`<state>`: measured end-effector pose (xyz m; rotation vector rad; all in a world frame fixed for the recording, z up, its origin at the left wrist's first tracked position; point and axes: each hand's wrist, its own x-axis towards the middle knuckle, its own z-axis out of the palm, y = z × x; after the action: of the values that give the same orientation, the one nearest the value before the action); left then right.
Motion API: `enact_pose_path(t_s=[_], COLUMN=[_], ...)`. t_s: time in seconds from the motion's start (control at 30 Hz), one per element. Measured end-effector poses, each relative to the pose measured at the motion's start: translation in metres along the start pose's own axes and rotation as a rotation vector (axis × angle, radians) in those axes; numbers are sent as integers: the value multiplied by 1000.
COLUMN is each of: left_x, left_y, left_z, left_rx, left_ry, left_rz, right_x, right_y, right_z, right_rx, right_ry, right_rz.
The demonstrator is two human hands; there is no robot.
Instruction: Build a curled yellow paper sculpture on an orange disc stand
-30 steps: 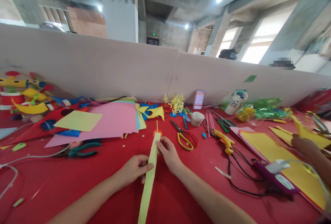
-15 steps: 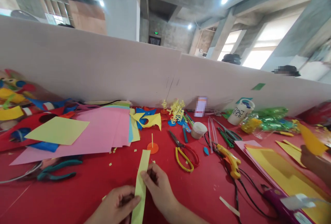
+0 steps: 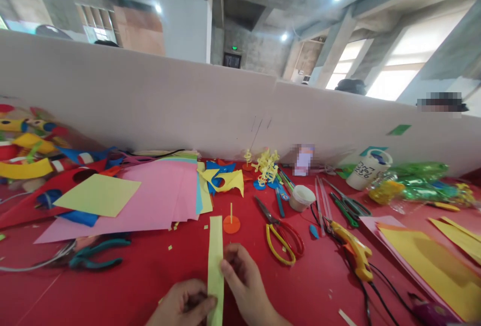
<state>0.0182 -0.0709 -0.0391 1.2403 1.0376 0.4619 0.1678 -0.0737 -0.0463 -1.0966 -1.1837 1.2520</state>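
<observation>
Between my hands a long strip of pale yellow paper [image 3: 215,256] is held upright above the red table. My left hand [image 3: 186,302] pinches its lower left edge, thumb in front. On the other side, my right hand [image 3: 244,278] grips the right edge a bit higher up, with its fingers curled behind. Just beyond the strip's top end stands an orange disc [image 3: 232,224] with a short yellow stick [image 3: 231,211] rising from it. Scissors [image 3: 278,233] with one yellow and one red handle lie to the right of my right hand, blades pointing away.
Left lie pink paper sheets [image 3: 150,195], a yellow sheet [image 3: 99,195] and teal-handled pliers [image 3: 99,256]. To the right are a white cup [image 3: 302,198], a yellow glue gun [image 3: 356,256] with black cords, and yellow paper [image 3: 424,261]. A white partition [image 3: 169,105] closes off the back.
My view has shifted slightly left, so the table contents appear further right. The strip stands straighter. The other person's hand with orange-yellow paper at the right has left view.
</observation>
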Motion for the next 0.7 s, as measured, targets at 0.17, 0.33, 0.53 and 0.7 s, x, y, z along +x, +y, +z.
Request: enact_pose_path(t_s=[0.17,0.33,0.53,0.7], left_x=[-1,5,16,23], left_y=[32,68,106,125], left_z=[-13,-37,-50,-50], left_rx=[-62,-11,-3,-12], left_ry=[144,274,380,422], left_rz=[142,306,432,476], right_x=[3,15,41,54], right_y=[-15,-28,-49,-69], right_z=[1,10,21,16], right_rx=[-17,-118,-75,-184], right_ry=[-75,-108,-135,-4], right_rz=[4,8,-21,-128])
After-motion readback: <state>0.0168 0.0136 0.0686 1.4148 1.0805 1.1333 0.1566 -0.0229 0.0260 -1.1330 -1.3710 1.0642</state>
